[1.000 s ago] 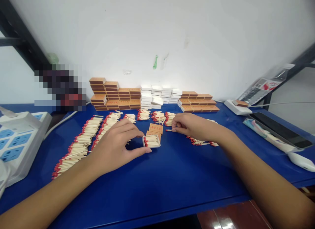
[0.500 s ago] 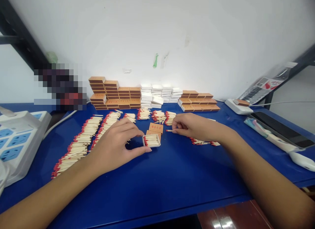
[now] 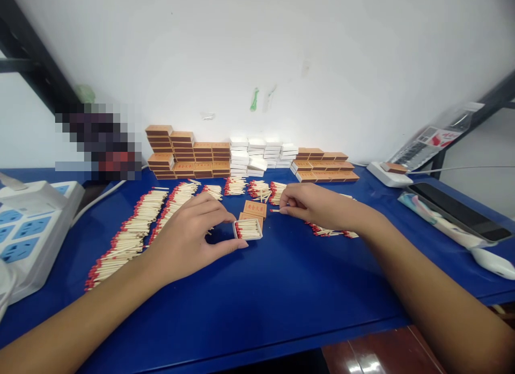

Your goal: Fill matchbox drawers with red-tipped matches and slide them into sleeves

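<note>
My left hand [image 3: 197, 232] holds a white matchbox tray [image 3: 260, 235] at its left end, with the index finger behind and the thumb in front. Red-headed matches [image 3: 248, 228] lie side by side in the tray. Orange matchbox sleeves [image 3: 255, 208] lie flat just behind it. To the right, my right hand [image 3: 303, 205] pinches a single match [image 3: 274, 211], its red head pointing left toward the tray. Small piles of matches [image 3: 277, 192] lie beside and behind this hand, some partly hidden under it.
Long rows of matches [image 3: 137, 229] lie on the blue table [image 3: 257, 309] at left. Orange matchboxes [image 3: 193, 169] and white trays [image 3: 240, 162] are stacked along the wall. A power strip [image 3: 36, 229] stands at left; a phone [image 3: 458, 210] and a bottle [image 3: 438, 138] are at right.
My right hand has shifted slightly left and back with the match. My left hand and the tray stay in place.
</note>
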{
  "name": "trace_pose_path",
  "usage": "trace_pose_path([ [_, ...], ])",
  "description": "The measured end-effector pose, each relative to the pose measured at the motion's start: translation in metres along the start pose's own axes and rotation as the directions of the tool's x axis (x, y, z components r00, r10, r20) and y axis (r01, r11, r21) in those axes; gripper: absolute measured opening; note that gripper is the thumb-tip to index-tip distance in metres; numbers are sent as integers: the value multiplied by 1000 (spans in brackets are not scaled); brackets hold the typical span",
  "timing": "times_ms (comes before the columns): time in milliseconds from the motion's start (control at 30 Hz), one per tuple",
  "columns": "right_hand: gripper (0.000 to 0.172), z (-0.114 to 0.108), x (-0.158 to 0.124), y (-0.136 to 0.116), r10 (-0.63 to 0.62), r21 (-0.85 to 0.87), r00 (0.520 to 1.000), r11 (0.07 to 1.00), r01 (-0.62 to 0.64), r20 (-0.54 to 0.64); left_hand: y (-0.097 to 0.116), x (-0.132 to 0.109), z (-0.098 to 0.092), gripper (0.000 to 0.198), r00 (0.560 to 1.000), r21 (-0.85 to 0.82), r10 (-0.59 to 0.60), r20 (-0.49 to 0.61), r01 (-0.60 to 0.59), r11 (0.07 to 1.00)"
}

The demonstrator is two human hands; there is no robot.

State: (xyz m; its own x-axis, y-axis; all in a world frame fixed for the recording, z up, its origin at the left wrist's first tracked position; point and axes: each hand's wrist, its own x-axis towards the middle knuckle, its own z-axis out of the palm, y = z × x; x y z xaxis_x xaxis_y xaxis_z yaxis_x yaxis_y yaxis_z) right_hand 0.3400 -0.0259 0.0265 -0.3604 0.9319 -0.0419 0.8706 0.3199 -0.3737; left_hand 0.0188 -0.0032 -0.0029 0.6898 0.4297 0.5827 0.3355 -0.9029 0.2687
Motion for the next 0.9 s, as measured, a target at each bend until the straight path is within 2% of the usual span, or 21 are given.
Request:
trace_pose_path([
  [167,24,3,-4,-30,-120,99,985,986,132,-123,1,0,0,29,1000,1,0,11,0,1000],
  [367,13,20,-10,-64,-209,187,973,956,224,-94,1,0,0,29,1000,-5,4,22,-4,1000],
  [567,10,23,-11,-68,-228,194,967,949,247,-113,1,1,1,30,1000,-16,6,19,-6,1000],
  [733,20,21,-11,-68,-249,156,961,951,266,-120,1,1,1,29,1000,-5,5,6,-5,1000],
  [900,11,21,-10,-68,-204,142,972,965,219,-117,0,0,1,31,1000,-8,7,16,-7,1000],
])
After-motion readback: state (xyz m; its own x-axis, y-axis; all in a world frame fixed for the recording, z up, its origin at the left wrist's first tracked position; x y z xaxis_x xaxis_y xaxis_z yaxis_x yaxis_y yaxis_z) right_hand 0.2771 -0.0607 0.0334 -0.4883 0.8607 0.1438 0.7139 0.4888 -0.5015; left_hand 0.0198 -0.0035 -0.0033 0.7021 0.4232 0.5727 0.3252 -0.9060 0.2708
